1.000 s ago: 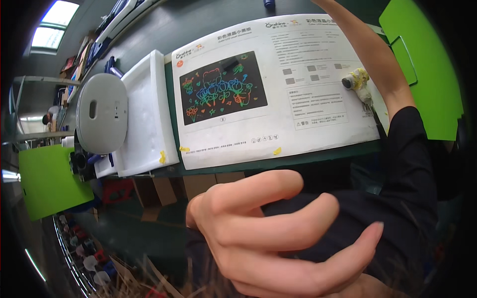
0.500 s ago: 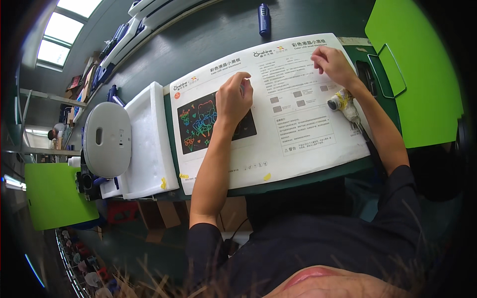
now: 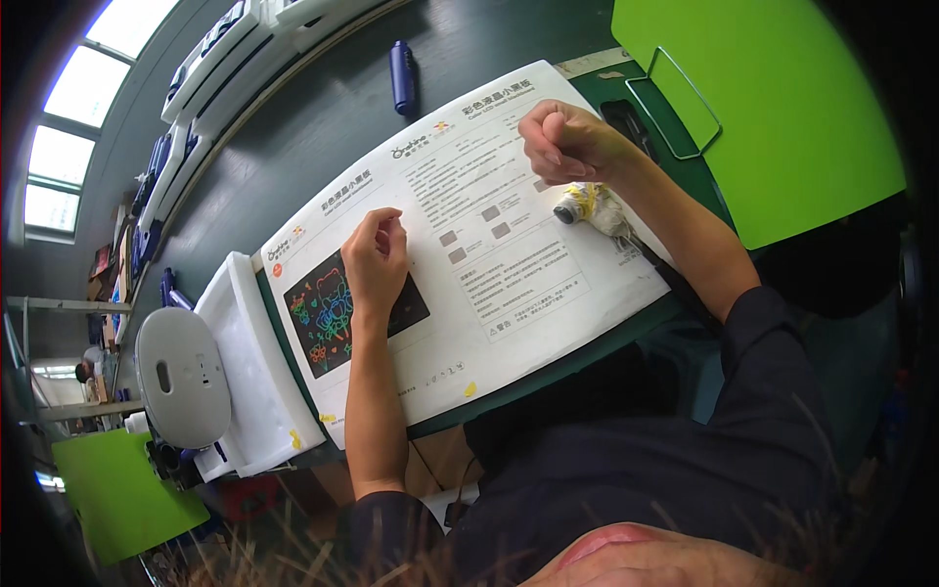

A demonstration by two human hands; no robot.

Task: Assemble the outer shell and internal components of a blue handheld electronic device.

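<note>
My left hand [image 3: 377, 259] is over the dark printed picture with coloured line drawings on a large white printed sheet [image 3: 460, 342]. Its fingers are curled in, and what they hold, if anything, is hidden. Higher up and to the right, my right hand [image 3: 567, 142] is closed like a fist above the sheet's far right part; I cannot make out anything inside it. Just below that hand lies a hand tool [image 3: 597, 208] wrapped in white and yellow tape, with a dark round end and a black cord.
Beyond the sheet lies a dark blue cylinder [image 3: 402, 78]. A white foam tray [image 3: 259, 352] and a white oval device [image 3: 184, 377] stand at the left. Bright green panels flank the bench, the right one [image 3: 773, 117] with a wire handle [image 3: 675, 103]. White trays with blue parts line the far left.
The view has turned, so the bench appears shifted left and tilted. My right hand has come nearer the taped tool, its fingers now curled tighter. My left hand stays over the dark picture.
</note>
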